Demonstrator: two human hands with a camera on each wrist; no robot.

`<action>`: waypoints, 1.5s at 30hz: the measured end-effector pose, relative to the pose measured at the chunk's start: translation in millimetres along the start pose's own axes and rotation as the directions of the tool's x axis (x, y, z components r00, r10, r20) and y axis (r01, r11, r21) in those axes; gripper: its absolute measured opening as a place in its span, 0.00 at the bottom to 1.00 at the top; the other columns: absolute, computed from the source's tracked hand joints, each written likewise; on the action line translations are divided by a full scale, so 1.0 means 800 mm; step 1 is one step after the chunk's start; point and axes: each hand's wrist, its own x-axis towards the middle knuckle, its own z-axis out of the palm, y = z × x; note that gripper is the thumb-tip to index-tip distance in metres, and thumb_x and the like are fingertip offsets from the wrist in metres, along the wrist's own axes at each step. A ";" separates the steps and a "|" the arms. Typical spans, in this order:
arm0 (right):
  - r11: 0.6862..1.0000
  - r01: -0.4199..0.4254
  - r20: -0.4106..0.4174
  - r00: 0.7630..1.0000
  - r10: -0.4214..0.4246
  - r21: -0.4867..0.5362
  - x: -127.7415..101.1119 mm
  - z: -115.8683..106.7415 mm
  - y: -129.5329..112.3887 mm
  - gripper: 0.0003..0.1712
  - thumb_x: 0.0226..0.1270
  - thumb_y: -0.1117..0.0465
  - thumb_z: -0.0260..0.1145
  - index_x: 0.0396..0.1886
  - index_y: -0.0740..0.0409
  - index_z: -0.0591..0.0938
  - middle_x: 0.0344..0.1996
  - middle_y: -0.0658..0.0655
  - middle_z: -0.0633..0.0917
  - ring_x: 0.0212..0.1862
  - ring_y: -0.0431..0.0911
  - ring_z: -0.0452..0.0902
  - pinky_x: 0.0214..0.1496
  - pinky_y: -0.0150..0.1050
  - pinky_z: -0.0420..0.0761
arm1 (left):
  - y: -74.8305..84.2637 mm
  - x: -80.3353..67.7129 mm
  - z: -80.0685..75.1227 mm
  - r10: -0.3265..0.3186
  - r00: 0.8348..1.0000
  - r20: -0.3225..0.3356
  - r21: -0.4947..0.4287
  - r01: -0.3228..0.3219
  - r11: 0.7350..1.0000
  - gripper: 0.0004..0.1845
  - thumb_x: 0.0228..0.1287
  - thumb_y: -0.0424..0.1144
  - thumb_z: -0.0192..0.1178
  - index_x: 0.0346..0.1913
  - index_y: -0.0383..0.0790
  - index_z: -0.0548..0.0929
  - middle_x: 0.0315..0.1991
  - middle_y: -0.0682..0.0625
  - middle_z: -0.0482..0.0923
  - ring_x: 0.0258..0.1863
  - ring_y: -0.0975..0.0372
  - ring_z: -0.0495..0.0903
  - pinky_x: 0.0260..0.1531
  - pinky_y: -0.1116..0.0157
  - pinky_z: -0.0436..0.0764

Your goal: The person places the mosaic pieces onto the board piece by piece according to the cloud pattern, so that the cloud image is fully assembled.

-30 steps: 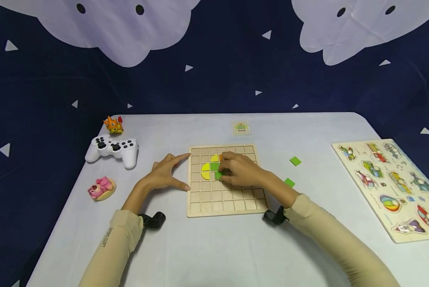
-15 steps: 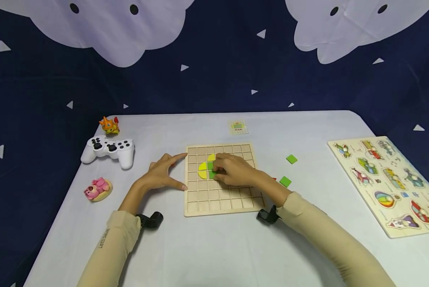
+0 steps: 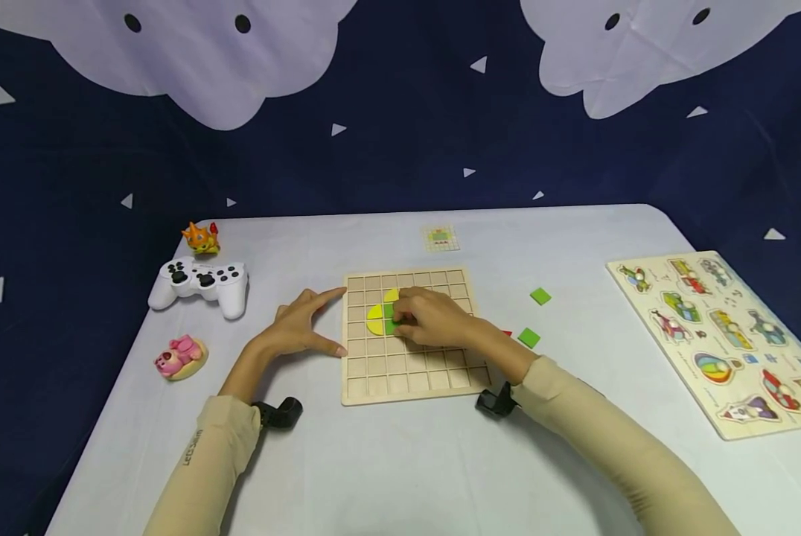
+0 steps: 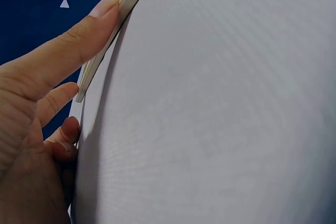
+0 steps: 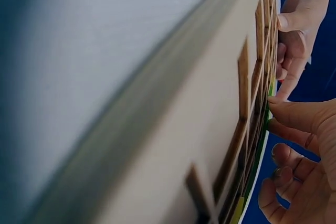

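A wooden grid board (image 3: 367, 366) lies flat on the white table. Yellow curved pieces (image 3: 375, 319) and green square tiles (image 3: 389, 312) fill a few of its cells. My left hand (image 3: 296, 325) steadies the board's left edge, thumb and forefinger spread wide and touching the rim. Over the middle of the grid, my right hand (image 3: 430, 318) has its thumb and forefinger pinched at a green tile (image 5: 269, 113). That hand covers the cells beneath it. In the left wrist view the left thumb (image 4: 79, 48) lies against the board's side.
Two loose green tiles (image 3: 528, 338) and a partly hidden red piece (image 3: 506, 333) lie right of the board. Behind it is a small pattern card (image 3: 441, 238). A picture puzzle (image 3: 715, 335) sits at the right; a game controller (image 3: 199, 284) and two toy figures (image 3: 181, 357) at the left.
My right hand has shifted slightly left on the grid and now hides an orange piece seen earlier. The left hand stays at the board's edge. The head view has turned a little.
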 end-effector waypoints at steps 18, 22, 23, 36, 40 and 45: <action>0.989 -0.131 -0.199 0.973 0.116 -0.064 -0.056 -0.044 0.055 0.17 0.60 0.55 0.74 0.45 0.60 0.89 0.36 0.55 0.79 0.34 0.47 0.73 0.39 0.42 0.75 | -0.008 -0.003 0.002 -0.015 1.000 -0.006 0.009 0.015 1.000 0.61 0.36 0.55 0.82 0.77 0.53 0.60 0.44 0.46 0.66 0.45 0.56 0.65 0.46 0.57 0.56; 0.969 -0.246 -0.199 0.951 0.235 -0.030 -0.084 -0.057 0.079 0.19 0.61 0.55 0.74 0.48 0.62 0.87 0.39 0.57 0.79 0.42 0.51 0.78 0.42 0.46 0.78 | -0.007 -0.004 0.001 -0.010 1.000 -0.005 0.006 0.010 1.000 0.61 0.36 0.54 0.82 0.77 0.53 0.60 0.42 0.47 0.65 0.43 0.56 0.63 0.45 0.57 0.56; 0.962 -0.272 -0.200 0.944 0.262 -0.026 -0.091 -0.060 0.085 0.20 0.61 0.55 0.74 0.48 0.63 0.87 0.39 0.57 0.79 0.43 0.51 0.78 0.44 0.47 0.78 | -0.006 -0.004 0.001 -0.009 1.000 -0.005 0.005 0.009 1.000 0.61 0.36 0.54 0.82 0.77 0.53 0.60 0.42 0.47 0.65 0.43 0.56 0.63 0.45 0.57 0.56; 0.872 -0.488 -0.330 0.830 0.451 -0.034 -0.168 -0.084 0.145 0.20 0.61 0.56 0.72 0.49 0.65 0.86 0.36 0.60 0.77 0.36 0.52 0.73 0.37 0.47 0.72 | -0.003 -0.003 -0.002 0.004 1.000 0.002 0.018 -0.004 1.000 0.61 0.37 0.55 0.81 0.77 0.53 0.60 0.42 0.47 0.64 0.42 0.57 0.63 0.44 0.58 0.56; 0.845 -0.534 -0.318 0.806 0.499 -0.028 -0.179 -0.084 0.151 0.22 0.60 0.55 0.73 0.48 0.67 0.86 0.37 0.61 0.77 0.36 0.52 0.73 0.37 0.47 0.72 | -0.003 -0.002 -0.001 0.005 1.000 0.004 0.020 -0.005 1.000 0.61 0.37 0.56 0.81 0.77 0.53 0.60 0.43 0.47 0.64 0.43 0.57 0.63 0.45 0.58 0.56; 0.818 -0.575 -0.281 0.786 0.551 -0.005 -0.187 -0.079 0.154 0.22 0.60 0.54 0.73 0.46 0.69 0.86 0.36 0.62 0.76 0.36 0.52 0.71 0.38 0.47 0.70 | 0.000 -0.002 -0.002 0.010 1.000 0.012 0.024 -0.010 1.000 0.59 0.37 0.55 0.81 0.77 0.53 0.61 0.42 0.47 0.65 0.42 0.56 0.64 0.47 0.56 0.57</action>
